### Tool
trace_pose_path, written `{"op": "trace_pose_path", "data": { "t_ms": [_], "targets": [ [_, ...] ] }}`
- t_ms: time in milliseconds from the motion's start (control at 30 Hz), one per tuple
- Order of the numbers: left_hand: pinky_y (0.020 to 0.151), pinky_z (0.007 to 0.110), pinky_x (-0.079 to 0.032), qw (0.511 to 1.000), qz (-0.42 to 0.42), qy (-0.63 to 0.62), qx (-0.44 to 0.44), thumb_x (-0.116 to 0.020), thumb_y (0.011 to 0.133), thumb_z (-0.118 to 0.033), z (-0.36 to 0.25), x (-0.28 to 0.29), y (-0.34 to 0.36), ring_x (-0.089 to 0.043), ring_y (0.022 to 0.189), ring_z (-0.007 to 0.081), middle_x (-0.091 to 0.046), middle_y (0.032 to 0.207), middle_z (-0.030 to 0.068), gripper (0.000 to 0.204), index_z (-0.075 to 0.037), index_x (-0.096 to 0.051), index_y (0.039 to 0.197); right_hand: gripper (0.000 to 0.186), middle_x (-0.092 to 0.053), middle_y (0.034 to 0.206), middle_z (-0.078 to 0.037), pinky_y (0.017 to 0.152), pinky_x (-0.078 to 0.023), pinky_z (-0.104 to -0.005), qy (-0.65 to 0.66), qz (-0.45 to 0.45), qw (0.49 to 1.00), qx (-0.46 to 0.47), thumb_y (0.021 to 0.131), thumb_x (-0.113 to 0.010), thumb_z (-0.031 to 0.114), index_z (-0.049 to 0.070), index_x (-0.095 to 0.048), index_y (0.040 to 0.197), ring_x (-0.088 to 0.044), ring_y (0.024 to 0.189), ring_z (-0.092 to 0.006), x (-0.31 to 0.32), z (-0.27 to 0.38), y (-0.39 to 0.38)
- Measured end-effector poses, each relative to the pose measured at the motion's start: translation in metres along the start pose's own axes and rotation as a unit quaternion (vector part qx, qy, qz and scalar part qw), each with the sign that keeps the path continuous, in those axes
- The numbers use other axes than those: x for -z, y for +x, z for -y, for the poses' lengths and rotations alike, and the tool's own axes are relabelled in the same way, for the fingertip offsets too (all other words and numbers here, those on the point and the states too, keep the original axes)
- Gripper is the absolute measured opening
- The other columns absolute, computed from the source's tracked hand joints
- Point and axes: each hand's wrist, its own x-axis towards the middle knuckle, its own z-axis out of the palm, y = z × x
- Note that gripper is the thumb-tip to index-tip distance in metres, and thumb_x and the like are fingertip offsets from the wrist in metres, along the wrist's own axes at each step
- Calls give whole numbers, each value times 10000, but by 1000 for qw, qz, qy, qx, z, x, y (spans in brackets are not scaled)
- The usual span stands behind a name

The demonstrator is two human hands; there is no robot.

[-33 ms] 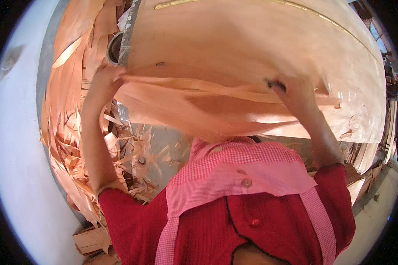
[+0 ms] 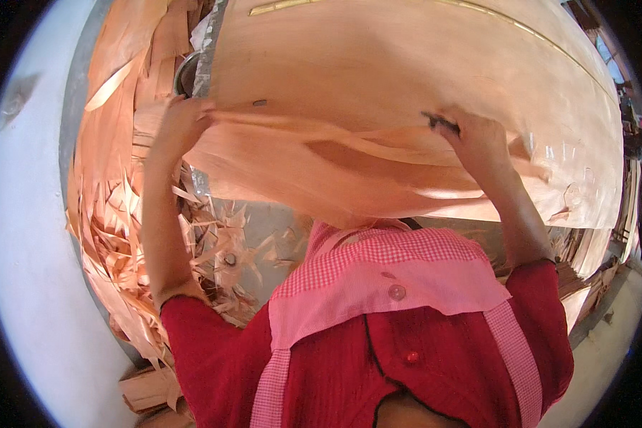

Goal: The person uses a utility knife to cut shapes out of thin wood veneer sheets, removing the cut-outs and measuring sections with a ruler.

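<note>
My left hand [image 2: 191, 114] pinches the upper edge of a loose, rumpled orange-tan veneer strip [image 2: 285, 171] at the left of the big pale veneer sheet [image 2: 378, 57]. My right hand [image 2: 476, 135] is closed around a small dark tool [image 2: 439, 121] over the right part of the same strip; its exact kind is unclear. The loose strip spans between both hands and hangs toward my pink checked apron [image 2: 385, 257]. A small dark piece [image 2: 259, 102] lies on the sheet right of my left hand.
A heap of torn veneer offcuts [image 2: 110, 221] fills the left, beside a pale wall [image 2: 28, 214]. A round container [image 2: 187, 68] sits by the sheet's left edge. A thin bamboo strip [image 2: 499, 18] crosses the far part of the sheet. More stacked pieces [image 2: 578, 285] lie lower right.
Both hands are slightly higher on the sheet; my left hand has shifted a little right and my right hand a little left. The loose strip has shifted with them.
</note>
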Motion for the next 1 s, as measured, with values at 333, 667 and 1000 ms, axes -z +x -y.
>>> {"op": "trace_pose_path", "data": {
  "t_ms": [333,667,1000],
  "targets": [
    [902,459,-351,928,-295,196,114,-588,754,-190,-13,-106,47,-471,1094,276,-539,1156,71,314,-131,-575,1063,262,-566,738,-49,497,-448,-254,508,200,837,6,860,-529,153,-11,-483,1058,-527,587,-110,-146,133,78],
    [950,407,-344,907,-386,-135,102,-538,796,-90,11,-179,26,-459,1142,269,-529,1205,93,306,-62,-563,1100,257,-595,791,-186,573,-484,-409,83,56,980,172,884,-403,109,17,-463,1116,-603,700,-301,-177,202,109],
    [1070,455,-122,926,-241,-90,278,-574,783,-357,-31,-169,28,-223,1316,261,-291,1412,97,640,-5,-391,1286,374,-616,951,-128,710,-494,-411,-130,140,960,206,872,-412,127,194,-450,1238,-612,846,-295,-140,129,130]
  ]
}}
